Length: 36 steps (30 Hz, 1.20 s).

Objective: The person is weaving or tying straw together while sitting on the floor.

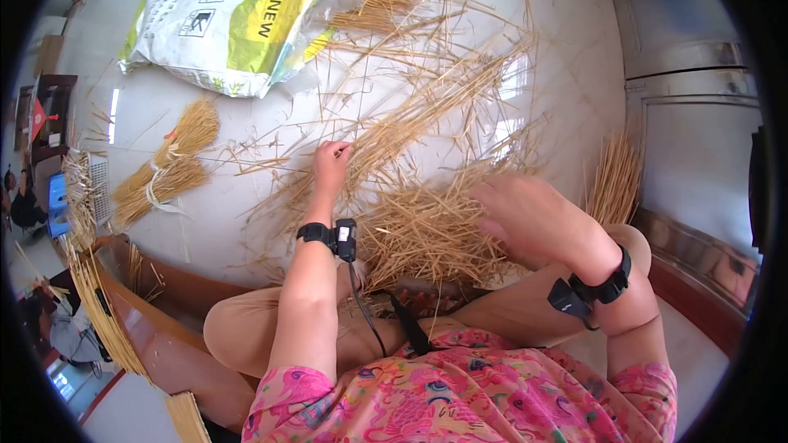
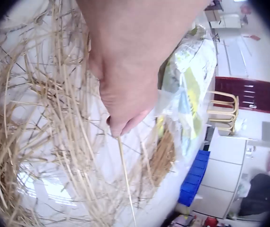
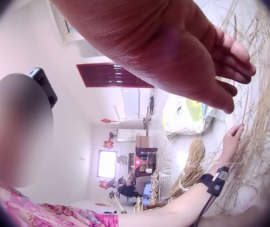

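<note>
A single straw stalk (image 2: pixel 127 182) is pinched between the thumb and fingers of my left hand (image 1: pixel 332 171), its length pointing away from me in the left wrist view. Loose long straws (image 1: pixel 435 119) lie on the floor beside and beyond that hand. My right hand (image 1: pixel 519 212) hovers blurred at the right side of a heap of short straw (image 1: pixel 423 238) by my legs. From the right wrist view, its fingers (image 3: pixel 230 59) are extended and hold nothing.
A white and green printed bag (image 1: pixel 222 29) lies at the upper left. Below it rests a tied straw bundle (image 1: pixel 168 164). A brown wooden trough-like piece (image 1: pixel 164 312) stands by my left knee. More straw (image 1: pixel 614 172) leans near the metal cabinet (image 1: pixel 698 156) on the right.
</note>
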Tool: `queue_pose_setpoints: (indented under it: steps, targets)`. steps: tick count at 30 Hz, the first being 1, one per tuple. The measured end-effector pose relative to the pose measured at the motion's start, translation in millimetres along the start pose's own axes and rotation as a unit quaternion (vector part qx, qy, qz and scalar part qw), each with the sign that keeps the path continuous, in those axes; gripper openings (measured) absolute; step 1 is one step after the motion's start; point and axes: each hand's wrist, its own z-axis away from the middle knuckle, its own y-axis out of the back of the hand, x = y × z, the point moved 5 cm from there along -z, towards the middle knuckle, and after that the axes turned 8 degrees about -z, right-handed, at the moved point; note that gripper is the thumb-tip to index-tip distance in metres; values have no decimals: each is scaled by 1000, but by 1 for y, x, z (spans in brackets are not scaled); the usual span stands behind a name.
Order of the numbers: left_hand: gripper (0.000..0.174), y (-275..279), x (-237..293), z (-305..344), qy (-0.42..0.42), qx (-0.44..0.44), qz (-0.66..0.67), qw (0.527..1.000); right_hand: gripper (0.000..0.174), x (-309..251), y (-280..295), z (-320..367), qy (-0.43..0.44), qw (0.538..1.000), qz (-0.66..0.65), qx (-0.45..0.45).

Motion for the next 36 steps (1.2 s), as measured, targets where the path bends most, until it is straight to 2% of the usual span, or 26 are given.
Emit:
queue_pose_setpoints:
  steps: [2,4,8,9,11,12,14,17,20,21,24,25,28,31,33,36]
  targets:
    - [14,14,4,0,30,-56,92,994,23,1,-2,1,25,999,10,27]
    - [15,45,31,-3,67,-99,152,981,23,4,-5,1,30,999,14,32]
    - [15,117,106,7,37,-146,215,965,30,3,-8,-3,20,999,-6,43]
    - [16,131,125,15,55,-161,226,959,30,2,-7,-7,23,994,-80,77]
    - [18,154,170,34,47,-173,318,931,31,-2,-2,-15,27,965,-221,138]
    - [18,160,192,46,45,-182,363,913,29,-7,0,-17,12,936,-325,139]
    - [19,163,230,65,21,-181,448,875,24,-16,1,-23,-18,844,-519,135]
    - [17,152,267,87,13,-207,546,812,19,-31,14,-19,67,803,-566,176]
    - [16,144,293,101,15,-260,603,754,17,-26,22,-22,137,805,-529,231]
    - [24,142,292,101,15,-258,586,768,19,-27,27,-18,139,807,-520,244]
    - [34,153,310,113,-14,-265,570,777,22,-11,53,-6,43,782,-546,298]
    - [41,150,306,116,-18,-297,542,786,21,-4,64,-3,48,774,-539,329]
    - [37,136,289,126,34,-317,503,804,21,28,89,9,53,725,-558,400]
    - [27,126,286,133,1,-358,408,840,21,51,102,19,42,694,-568,440]
    - [20,121,286,135,6,-368,447,815,24,58,100,17,36,687,-576,442]
    - [14,125,291,133,29,-339,510,790,33,44,76,9,-4,657,-655,372]
